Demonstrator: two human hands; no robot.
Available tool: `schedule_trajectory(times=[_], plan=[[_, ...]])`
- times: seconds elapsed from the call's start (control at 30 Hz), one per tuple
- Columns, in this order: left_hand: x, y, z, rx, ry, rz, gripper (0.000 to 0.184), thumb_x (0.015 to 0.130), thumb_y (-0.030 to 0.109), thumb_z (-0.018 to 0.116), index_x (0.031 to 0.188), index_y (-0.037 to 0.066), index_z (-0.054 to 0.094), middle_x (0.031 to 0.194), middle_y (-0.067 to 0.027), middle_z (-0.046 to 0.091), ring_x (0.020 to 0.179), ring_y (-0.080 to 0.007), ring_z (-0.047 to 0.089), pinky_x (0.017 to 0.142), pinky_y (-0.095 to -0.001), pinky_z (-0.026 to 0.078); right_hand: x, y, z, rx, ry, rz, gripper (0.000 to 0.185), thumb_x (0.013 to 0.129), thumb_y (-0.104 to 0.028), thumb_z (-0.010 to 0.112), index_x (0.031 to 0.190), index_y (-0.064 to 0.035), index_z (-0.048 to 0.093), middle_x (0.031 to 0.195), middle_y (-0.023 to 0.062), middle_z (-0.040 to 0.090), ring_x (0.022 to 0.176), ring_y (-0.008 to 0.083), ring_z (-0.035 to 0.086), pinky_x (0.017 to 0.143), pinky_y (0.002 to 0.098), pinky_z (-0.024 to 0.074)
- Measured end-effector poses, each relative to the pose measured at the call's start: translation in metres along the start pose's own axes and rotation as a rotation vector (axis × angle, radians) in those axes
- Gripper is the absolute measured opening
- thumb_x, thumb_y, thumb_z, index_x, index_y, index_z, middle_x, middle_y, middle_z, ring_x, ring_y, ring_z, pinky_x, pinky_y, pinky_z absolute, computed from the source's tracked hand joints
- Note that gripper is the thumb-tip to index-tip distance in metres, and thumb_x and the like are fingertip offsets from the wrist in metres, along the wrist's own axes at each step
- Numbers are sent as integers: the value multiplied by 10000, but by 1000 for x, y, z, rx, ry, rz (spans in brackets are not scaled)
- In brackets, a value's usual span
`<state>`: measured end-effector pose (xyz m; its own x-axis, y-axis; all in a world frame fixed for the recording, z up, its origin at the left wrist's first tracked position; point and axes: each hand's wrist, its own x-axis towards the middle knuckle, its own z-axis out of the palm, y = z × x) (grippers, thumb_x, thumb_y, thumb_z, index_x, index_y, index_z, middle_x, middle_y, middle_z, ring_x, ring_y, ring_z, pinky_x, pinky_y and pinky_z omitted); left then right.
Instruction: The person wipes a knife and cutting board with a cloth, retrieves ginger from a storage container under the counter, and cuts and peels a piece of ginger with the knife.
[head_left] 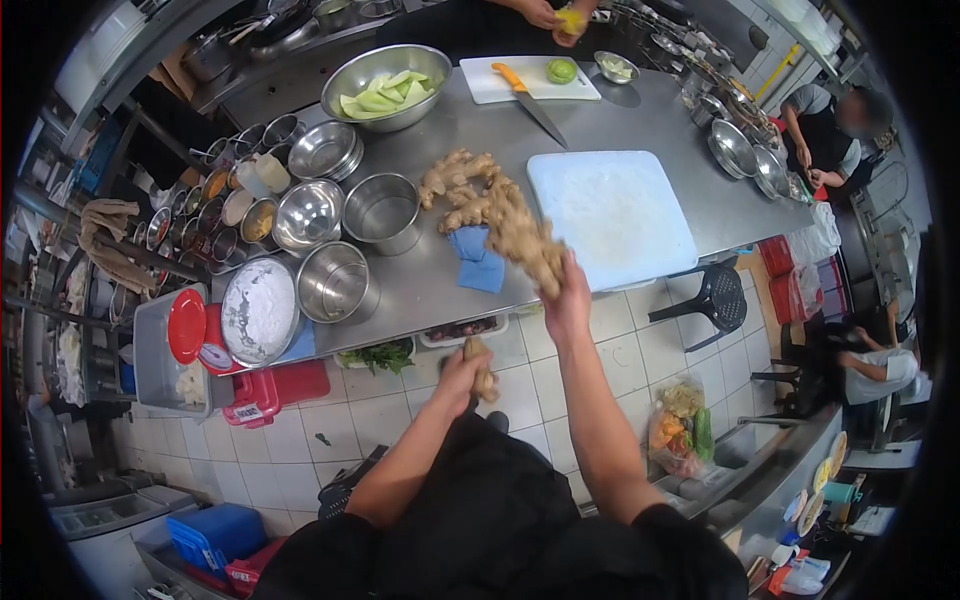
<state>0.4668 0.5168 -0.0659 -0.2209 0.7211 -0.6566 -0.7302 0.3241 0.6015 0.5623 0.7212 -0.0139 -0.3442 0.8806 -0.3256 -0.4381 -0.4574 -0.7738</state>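
The right hand [568, 303] is closed around the lower end of a large, knobbly tan ginger root [522, 236], its rough lobes angled up over the near edge of the brushed steel table [705, 205]. The left hand [463, 380] is wrapped around a smaller, stubby ginger piece [486, 384], held lower, in front of that edge and above the pale tiled floor [521, 384]. More branching tan ginger [458, 180] lies on the metal beside a folded blue cloth [482, 268]. Just right of the large root is a smooth, pale blue plastic board [612, 215] with rounded corners, its lower side near the table's edge. A round, straight-walled steel pot [382, 212] stands left of the ginger. Bare steel opens beyond the board's right side; between pot and cloth the gap is narrower.
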Motion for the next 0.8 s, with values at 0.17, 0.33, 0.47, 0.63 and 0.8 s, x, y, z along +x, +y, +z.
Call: schedule_trajectory(times=[0.17,0.33,0.47,0.63,0.8], plan=[[31,105,19,95,-17,339,321,937,97,687,1214,58,530,1002,-71,608,763,-190,658,628,-399,588,115,30,71,28,-126,49,438,996,-443,619,1243,-84,575,1122,73,657,987,200,649,772,376,547],[93,208,36,576,248,697,474,892,158,725,1295,13,523,1088,-155,667,916,-271,681,858,-414,550,173,37,83,-1262,287,-310,660,871,-518,740,1263,-9,591,1045,174,654,962,237,660,745,380,555],[144,253,54,831,424,891,584,883,149,701,1416,38,491,1224,-234,613,1138,-366,604,1015,-465,468,168,29,80,-1071,133,-5,795,869,-549,716,1388,22,525,1083,235,673,975,283,679,812,400,539],[196,261,58,1221,478,935,582,867,134,684,1420,61,519,1319,-250,510,1255,-430,500,1057,-496,430,178,65,86,-1004,54,-55,848,872,-491,746,1455,50,453,1238,274,663,1180,344,645,975,406,505],[210,289,52,1235,468,816,563,847,137,706,1391,64,575,1369,-256,477,1294,-438,468,1094,-486,398,204,69,103,-989,7,-85,801,864,-460,766,1441,28,500,1176,267,691,1084,317,691,912,392,537]])
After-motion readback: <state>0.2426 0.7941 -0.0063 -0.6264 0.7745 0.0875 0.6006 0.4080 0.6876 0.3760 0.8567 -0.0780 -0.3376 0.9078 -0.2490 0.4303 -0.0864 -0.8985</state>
